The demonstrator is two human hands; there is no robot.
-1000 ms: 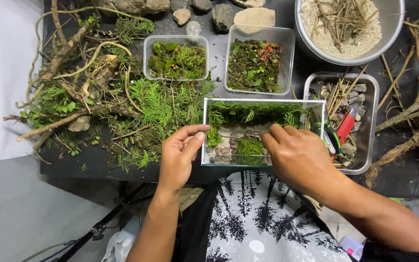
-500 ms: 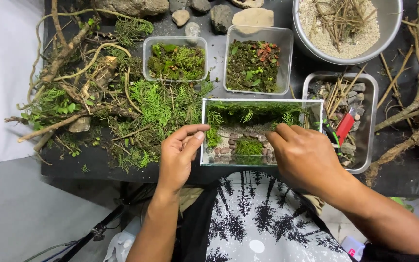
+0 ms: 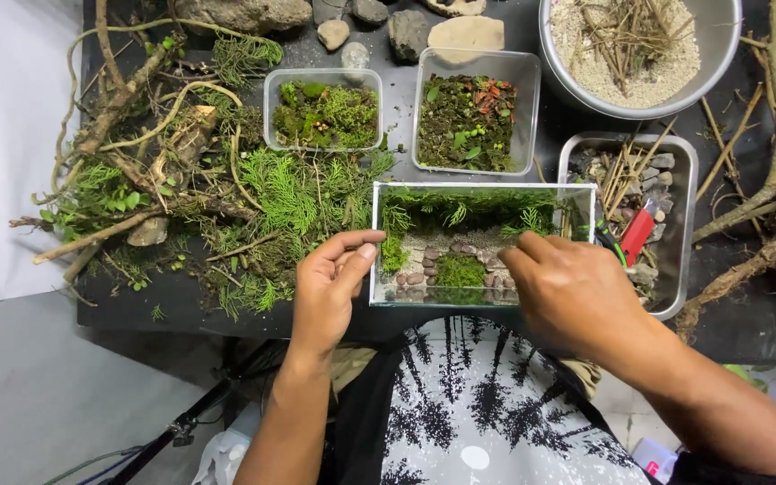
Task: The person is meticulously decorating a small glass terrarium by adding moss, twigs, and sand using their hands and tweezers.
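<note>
Viewing a black tabletop [image 3: 397,117] against white backdrop: the clear rectangular glass tank [image 3: 482,244] sits centre frame. My left hand [image 3: 330,289] rests half-open on its left wall; my right hand [image 3: 568,292] reaches inside, fingertips hidden, grip indeterminate.

Hobby terrarium workbench: moss tubs [image 3: 323,110], driftwood [image 3: 119,99], stones [image 3: 410,31], sand bowl [image 3: 639,54].

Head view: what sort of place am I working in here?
Probably a hobby bench for building planted terrariums: a clear rectangular glass tank with moss and pebbles, clear plastic tubs of green moss, and a round metal bowl of pale sand on a black table.
</note>
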